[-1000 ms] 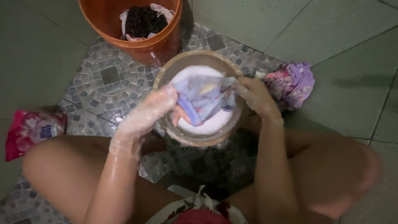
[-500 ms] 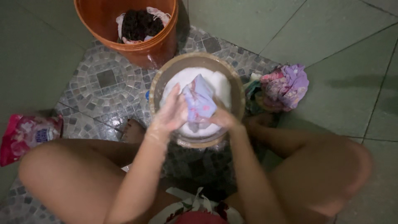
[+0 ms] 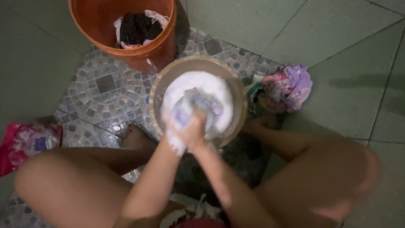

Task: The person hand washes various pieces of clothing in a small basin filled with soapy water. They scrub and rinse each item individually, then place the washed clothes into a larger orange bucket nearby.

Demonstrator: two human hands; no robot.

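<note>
A round tan basin (image 3: 158,82) full of white suds stands on the tiled floor between my knees. Both hands are pressed together over its near side, bunching a pale blue-and-purple patterned cloth (image 3: 201,103). My left hand (image 3: 179,124) is covered in foam and grips the cloth's left part. My right hand (image 3: 201,128) grips it beside the left, and both are blurred by motion.
An orange bucket (image 3: 103,17) with dark and white laundry stands behind the basin on the left. A heap of purple and pink clothes (image 3: 287,86) lies to the right. A pink detergent pouch (image 3: 25,145) lies at far left. My bare knees flank the basin.
The cloth was held spread wide above the basin. My hands have come together, crumpled it into a wad and pulled it toward the basin's near rim.
</note>
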